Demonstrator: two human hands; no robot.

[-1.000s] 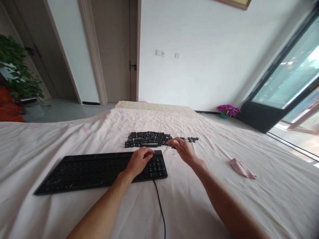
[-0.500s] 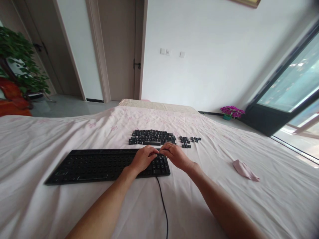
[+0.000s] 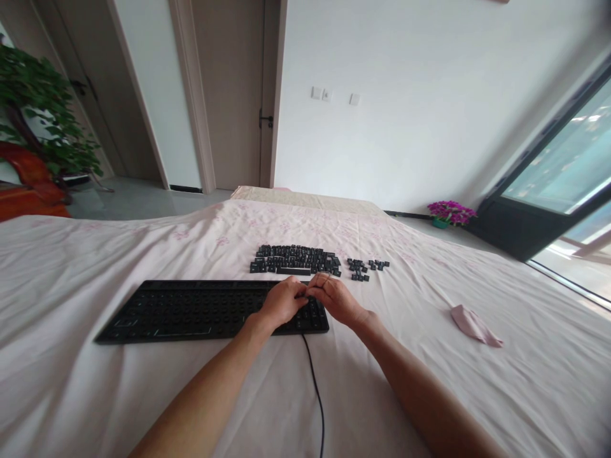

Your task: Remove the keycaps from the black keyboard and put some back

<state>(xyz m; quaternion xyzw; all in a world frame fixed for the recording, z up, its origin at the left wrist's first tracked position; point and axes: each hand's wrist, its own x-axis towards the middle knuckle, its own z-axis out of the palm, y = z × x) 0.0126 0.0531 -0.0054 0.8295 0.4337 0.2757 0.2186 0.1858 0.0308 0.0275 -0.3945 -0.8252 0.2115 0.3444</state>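
Left to centre on pale floral cloth (image 3: 405, 356), a rectangular black plastic keyboard (image 3: 191, 312), mostly bare-socketed; over its right end, left grip (image 3: 301, 295) and right grip (image 3: 311, 294), both curled, cannot tell whether holding anything; beyond, reaching farthest right, loose black keycaps (image 3: 300, 259).

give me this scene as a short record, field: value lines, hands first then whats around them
left hand: over the black keyboard, at its number pad
right hand: at the number pad's upper right, fingertips close to the left hand's
held item: cannot tell, fingers hide it
loose keycaps: main group beyond the keyboard, smaller group to its right
cable: runs from keyboard's near edge
pink cloth: right side
surface: pale floral sheet
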